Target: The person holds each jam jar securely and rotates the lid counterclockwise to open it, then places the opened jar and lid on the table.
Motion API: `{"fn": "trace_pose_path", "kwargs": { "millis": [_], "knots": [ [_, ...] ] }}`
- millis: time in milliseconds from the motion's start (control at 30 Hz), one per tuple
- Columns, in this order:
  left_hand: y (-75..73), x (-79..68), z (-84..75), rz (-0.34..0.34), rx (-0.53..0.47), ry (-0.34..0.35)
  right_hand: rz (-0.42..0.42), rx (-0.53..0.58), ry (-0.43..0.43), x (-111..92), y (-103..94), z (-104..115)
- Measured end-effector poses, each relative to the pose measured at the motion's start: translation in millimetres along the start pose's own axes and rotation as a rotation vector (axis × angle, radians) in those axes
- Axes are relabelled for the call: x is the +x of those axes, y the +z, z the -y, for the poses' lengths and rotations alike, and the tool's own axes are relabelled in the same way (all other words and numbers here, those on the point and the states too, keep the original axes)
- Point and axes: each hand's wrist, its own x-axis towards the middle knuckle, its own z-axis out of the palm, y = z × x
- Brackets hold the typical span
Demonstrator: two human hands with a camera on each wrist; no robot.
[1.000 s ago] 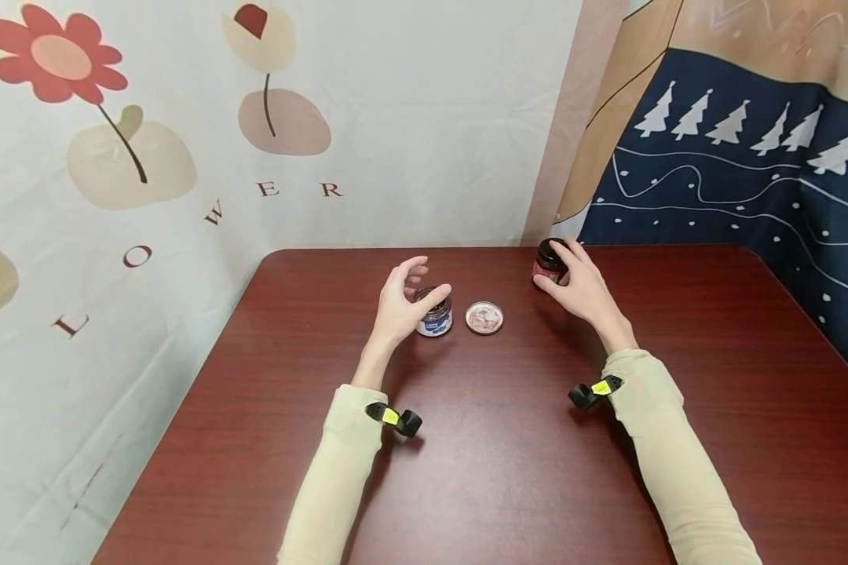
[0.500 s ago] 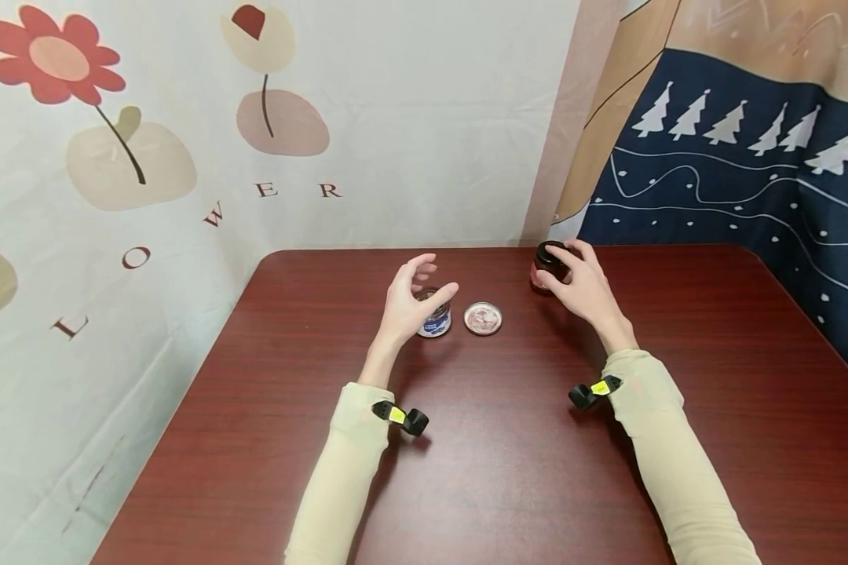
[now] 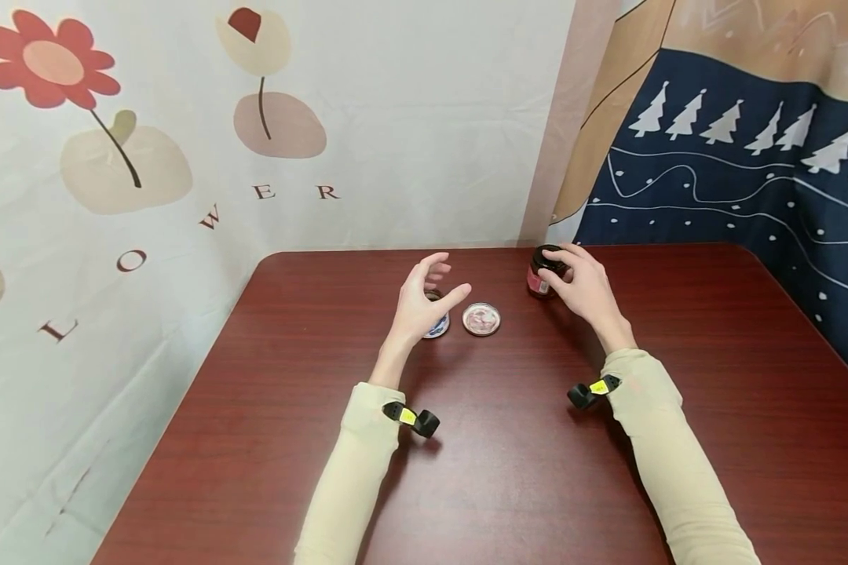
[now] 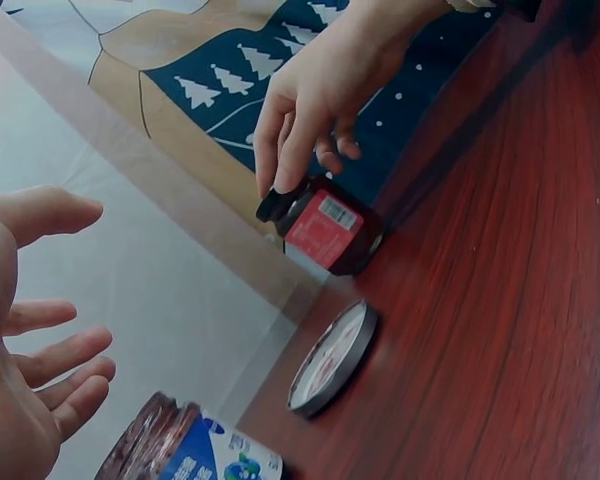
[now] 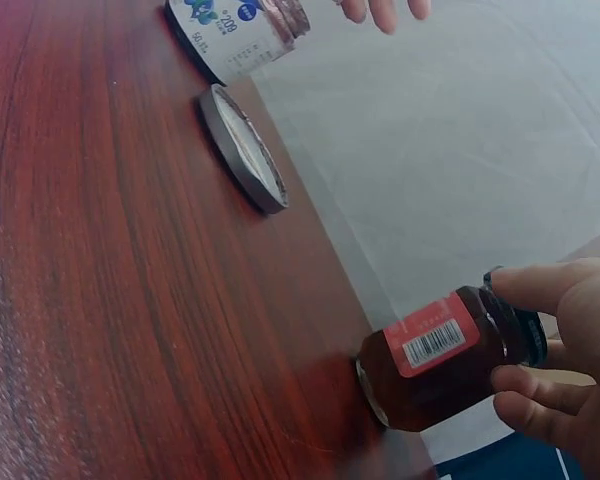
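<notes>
My right hand (image 3: pixel 588 289) pinches the black lid of a dark jam jar with a red label (image 5: pixel 430 355), thumb and fingers around the lid's side. The jar stands at the table's back edge, its barcode facing the right wrist camera. My left hand (image 3: pixel 417 304) hovers by a glass jam jar with a blue and white label (image 4: pixel 218 455), fingers spread and holding nothing. In the head view that hand covers much of this jar. The jar has no lid on, and its bare glass neck shows in both wrist views. Between the two jars a round metal lid (image 3: pixel 481 319) lies inside up.
A dark red wooden table (image 3: pixel 509 455) carries everything. Behind it hangs a pale cloth (image 3: pixel 431 118) with printed flowers, and at the right a navy cloth (image 3: pixel 721 180) with white trees.
My left hand has shifted right across the blue-labelled jar, hiding more of it. The red-labelled jar has moved slightly left and nearer with my right hand. The loose lid stays put.
</notes>
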Motion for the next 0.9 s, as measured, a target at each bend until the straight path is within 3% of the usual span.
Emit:
{"fn": "trace_pose_path", "kwargs": {
  "millis": [267, 900],
  "knots": [
    [12.6, 3.3, -1.9, 0.015, -0.006, 0.037, -0.018, -0.011, -0.029, 0.9, -0.6, -5.6],
    [41.6, 3.5, -6.5, 0.117, -0.002, 0.028, 0.104, 0.019, -0.001, -0.3, -5.6, -11.1]
  ]
}}
